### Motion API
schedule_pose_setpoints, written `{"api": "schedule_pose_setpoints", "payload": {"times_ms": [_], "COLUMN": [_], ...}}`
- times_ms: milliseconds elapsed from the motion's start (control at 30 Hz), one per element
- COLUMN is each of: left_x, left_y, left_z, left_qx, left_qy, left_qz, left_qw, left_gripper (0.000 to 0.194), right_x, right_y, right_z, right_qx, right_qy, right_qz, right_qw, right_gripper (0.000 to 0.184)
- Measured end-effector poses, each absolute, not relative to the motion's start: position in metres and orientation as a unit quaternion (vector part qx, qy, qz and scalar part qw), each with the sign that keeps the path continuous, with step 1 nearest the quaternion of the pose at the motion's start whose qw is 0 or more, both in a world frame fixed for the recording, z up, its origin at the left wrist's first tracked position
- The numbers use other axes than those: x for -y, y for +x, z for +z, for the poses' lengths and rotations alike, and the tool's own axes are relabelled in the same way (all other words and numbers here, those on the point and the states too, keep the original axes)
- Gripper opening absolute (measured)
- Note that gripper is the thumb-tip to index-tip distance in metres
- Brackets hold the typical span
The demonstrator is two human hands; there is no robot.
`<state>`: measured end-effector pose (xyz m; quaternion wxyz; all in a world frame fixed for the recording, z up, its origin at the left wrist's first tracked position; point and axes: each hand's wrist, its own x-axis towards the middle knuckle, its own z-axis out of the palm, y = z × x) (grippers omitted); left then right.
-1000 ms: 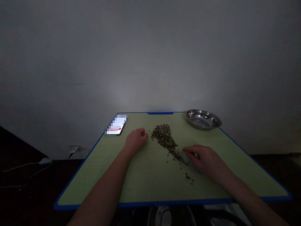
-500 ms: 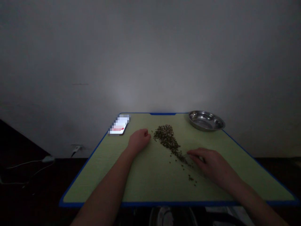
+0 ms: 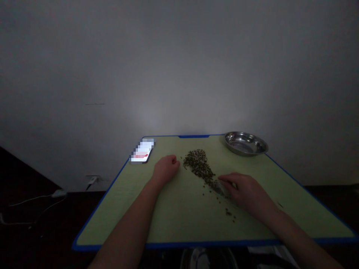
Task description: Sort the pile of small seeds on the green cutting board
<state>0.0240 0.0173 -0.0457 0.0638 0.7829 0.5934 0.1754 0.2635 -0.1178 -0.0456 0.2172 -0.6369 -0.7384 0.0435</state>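
A heap of small dark green beans (image 3: 198,164) lies on a light green table (image 3: 174,209) with a blue edge, trailing toward me in a thin line. My left hand (image 3: 166,168) rests on the table just left of the heap, curled into a loose fist. My right hand (image 3: 244,190) lies palm down at the near end of the trail, fingers bent with the tips touching the beans. A few loose beans (image 3: 230,213) sit just in front of it.
A shallow steel bowl (image 3: 245,143) stands at the table's far right corner. A lit phone (image 3: 141,152) lies at the far left. A grey wall rises behind the table. Cables and a plug (image 3: 57,194) lie on the dark floor at left.
My right hand has shifted slightly along the bean trail, drawing back and then returning toward the heap. My left hand has stayed put. The view has drifted a little.
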Motion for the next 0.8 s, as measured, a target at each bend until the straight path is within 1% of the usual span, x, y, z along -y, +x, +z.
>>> {"api": "schedule_pose_setpoints", "payload": {"times_ms": [367, 800], "left_x": [-0.016, -0.016], "left_y": [0.023, 0.024], "left_z": [-0.044, -0.044], "left_qx": [-0.592, -0.59], "left_qy": [0.786, 0.785], "left_qz": [0.167, 0.174], "left_qw": [0.067, 0.068], "left_gripper": [0.019, 0.02], "right_x": [0.095, 0.086], "right_y": [0.246, 0.234], "right_z": [-0.037, -0.031], "right_qx": [0.762, 0.837], "right_qy": [-0.615, -0.493], "right_qz": [0.026, 0.114], "right_qw": [0.203, 0.207], "right_gripper": [0.025, 0.021]}}
